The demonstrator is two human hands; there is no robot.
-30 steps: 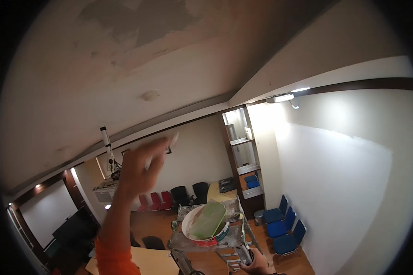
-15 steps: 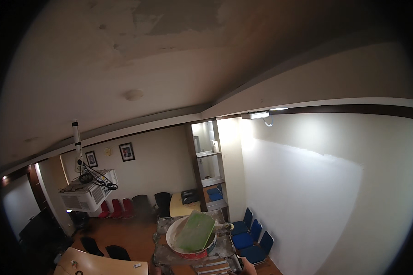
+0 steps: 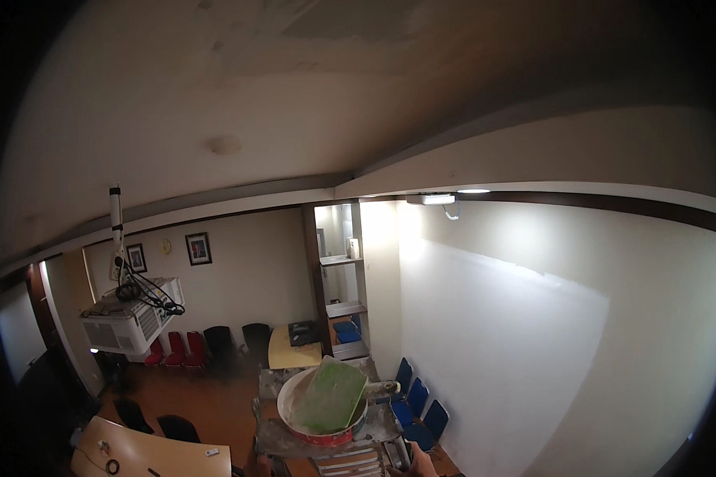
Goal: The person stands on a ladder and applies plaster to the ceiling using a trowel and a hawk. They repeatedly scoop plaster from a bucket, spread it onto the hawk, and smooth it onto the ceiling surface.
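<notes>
A ladder's dusty top platform (image 3: pixel 270 429) is below me. On it rests a white and red round bucket (image 3: pixel 290 409) with a green board (image 3: pixel 334 389) lying tilted across its top, and a small tool (image 3: pixel 386 388) to the right. My right hand (image 3: pixel 415 465) grips the ladder's metal rail at the lower edge. At the platform's lower left, my left hand (image 3: pixel 258 465) shows only as a dim sliver, its fingers hidden.
A projector (image 3: pixel 123 330) hangs from the ceiling (image 3: pixel 310 95) at left. Below are a curved desk (image 3: pixel 143 449), black chairs (image 3: pixel 177 427), red chairs (image 3: pixel 175 350) and blue chairs (image 3: pixel 414 405). A patchily painted wall (image 3: pixel 517 334) is at right, beside shelves (image 3: pixel 342 262).
My raised left arm has dropped from mid-view to the lower edge. The view has shifted, uncovering the projector, with the ladder top, bucket and board moving left and down in the picture.
</notes>
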